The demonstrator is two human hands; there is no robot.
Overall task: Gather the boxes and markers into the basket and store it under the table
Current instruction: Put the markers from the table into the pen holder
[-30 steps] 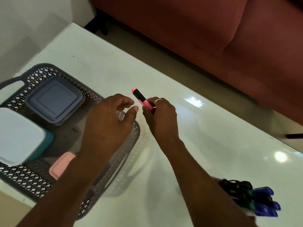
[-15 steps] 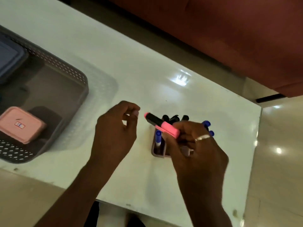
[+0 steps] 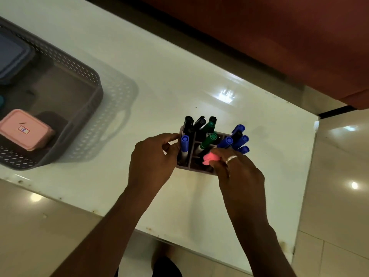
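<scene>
My left hand (image 3: 151, 158) grips the left side of the marker holder (image 3: 191, 169), fingers curled round its wall with the thumb up by the rim. My right hand (image 3: 238, 173), with a ring (image 3: 231, 158) on one finger, pinches the pink marker (image 3: 208, 158) between thumb and fingertips over the holder's near right compartment. The marker is blurred, and I cannot tell whether it already stands inside. The holder stands on the white table (image 3: 159, 76) with black markers (image 3: 188, 122) in its far left part, green markers (image 3: 210, 138) in the middle, blue markers (image 3: 239, 139) leaning out on the right and one blue marker (image 3: 184, 144) in the near left slot, just beside my left fingers. Well to the left of the holder, on the same table, sits the grey basket (image 3: 87, 116). It holds a pink box (image 3: 24, 128) at its near end and a blue-grey box (image 3: 12, 54) at its far end. Beyond the holder, past the table's far edge, is a red-brown sofa (image 3: 279, 37).
</scene>
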